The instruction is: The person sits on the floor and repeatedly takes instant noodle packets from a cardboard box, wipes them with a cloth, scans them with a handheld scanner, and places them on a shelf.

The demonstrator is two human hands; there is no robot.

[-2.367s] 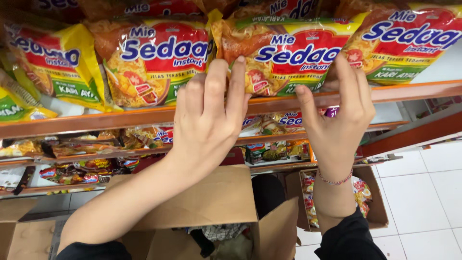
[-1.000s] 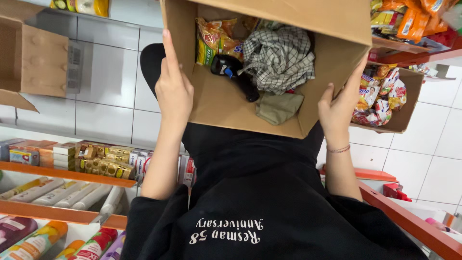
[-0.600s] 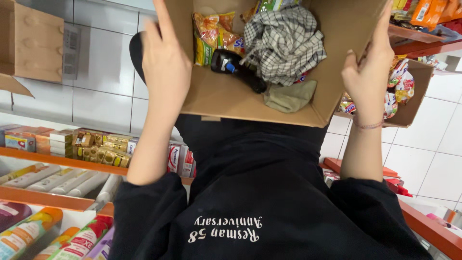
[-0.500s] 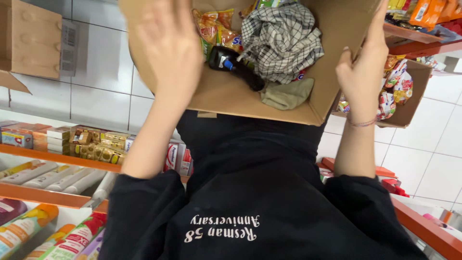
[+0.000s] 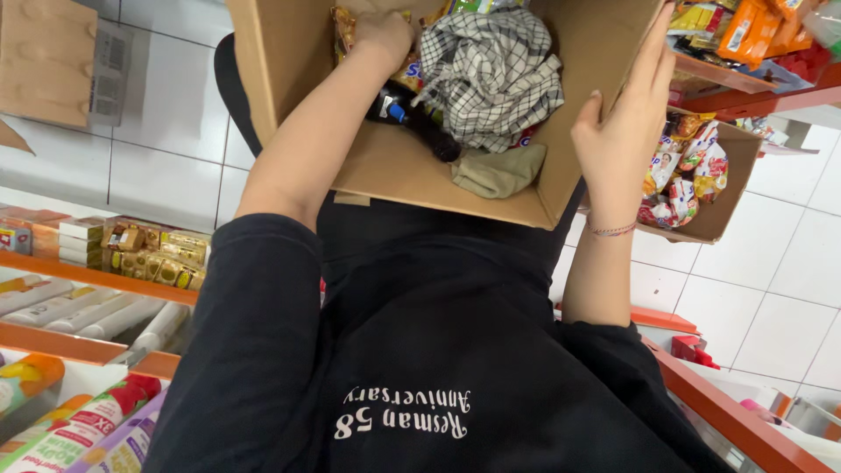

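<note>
Inside the open cardboard box [image 5: 385, 171], toward its far-left corner, the left hand [image 5: 381, 33] has gone down among the snack packets [image 5: 405, 74]; its fingers are curled over one, but whether they have closed on it cannot be told from here. The right hand [image 5: 624, 131] is outside the box, fingers together and laid flat along the right wall, thumb hooked over the wall's edge.

The packets look light, crinkly and slick, with brittle contents that would likely crush under a hard squeeze; a pinch at a sealed end or a loose grip across the flat face seems the safest hold. The box itself is stiff at its walls but probably sags at the floor when loaded, so it is best held by a wall edge or from beneath.

Beside the packets, near the middle of the box, sits a bunched checked cloth [image 5: 491, 74], soft and limp. A dark bottle [image 5: 420, 127] lies slanted under its near edge, and an olive cloth [image 5: 499, 171] rests against the near wall.

Beyond the box's right wall stands a second box [image 5: 714, 206] full of wrapped sweets. Orange shelves [image 5: 105, 280] carry small cartons and tubes at the left. White floor tiles [image 5: 771, 289] lie below.
</note>
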